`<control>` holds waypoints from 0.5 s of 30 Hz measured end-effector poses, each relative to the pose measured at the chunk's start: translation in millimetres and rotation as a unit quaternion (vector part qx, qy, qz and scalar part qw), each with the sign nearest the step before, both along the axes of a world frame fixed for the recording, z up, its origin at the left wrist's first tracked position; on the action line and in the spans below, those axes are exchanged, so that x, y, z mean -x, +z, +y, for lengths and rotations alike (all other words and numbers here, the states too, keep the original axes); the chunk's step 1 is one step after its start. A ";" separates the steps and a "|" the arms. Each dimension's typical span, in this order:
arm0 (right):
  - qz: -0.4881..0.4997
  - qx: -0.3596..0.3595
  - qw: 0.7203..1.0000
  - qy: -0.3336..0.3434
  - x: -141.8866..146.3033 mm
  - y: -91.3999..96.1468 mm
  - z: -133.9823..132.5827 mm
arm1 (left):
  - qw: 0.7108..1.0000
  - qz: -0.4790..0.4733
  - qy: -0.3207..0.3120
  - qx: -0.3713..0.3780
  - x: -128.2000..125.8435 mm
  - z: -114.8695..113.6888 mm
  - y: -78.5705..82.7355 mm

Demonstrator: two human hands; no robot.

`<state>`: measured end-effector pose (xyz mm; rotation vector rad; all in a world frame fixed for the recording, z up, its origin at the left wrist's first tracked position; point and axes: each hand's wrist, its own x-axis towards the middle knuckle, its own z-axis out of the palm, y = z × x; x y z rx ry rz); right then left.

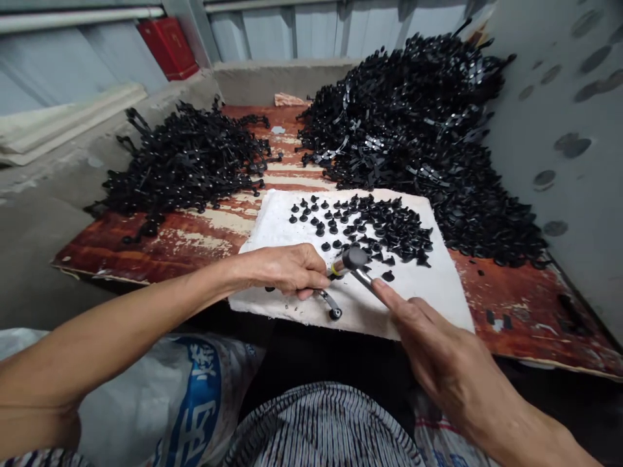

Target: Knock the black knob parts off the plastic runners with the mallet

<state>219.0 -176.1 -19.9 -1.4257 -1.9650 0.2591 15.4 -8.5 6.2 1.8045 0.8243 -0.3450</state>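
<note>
My left hand (pixel 287 267) is closed on a small black curved strap part (pixel 329 303) that lies on the white pad (pixel 428 285). My right hand (pixel 438 357) grips the handle of a small hammer (pixel 351 261), index finger stretched along the shaft. The hammer's dark head hovers just above the part, beside my left fingertips. Several small black studs (pixel 370 224) are scattered across the far half of the pad.
A worn red-brown board (pixel 160 237) carries the pad. A heap of black strap parts (pixel 185 159) lies at the back left, a larger heap (pixel 423 123) at the back right against a grey wall. A white-and-blue sack (pixel 180 402) sits by my lap.
</note>
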 end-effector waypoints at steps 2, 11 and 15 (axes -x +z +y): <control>0.020 0.008 1.000 0.009 -1.2 -2.2 3.0 | 1.000 0.001 -0.012 -0.010 1.7 -1.5 2.7; 0.505 0.128 0.832 -0.192 -17.3 -8.4 23.5 | 0.871 0.049 0.276 -0.402 48.3 113.3 97.5; 0.599 0.148 0.757 -0.214 -18.0 -5.4 32.9 | 0.708 0.069 0.360 -0.604 37.3 146.9 110.0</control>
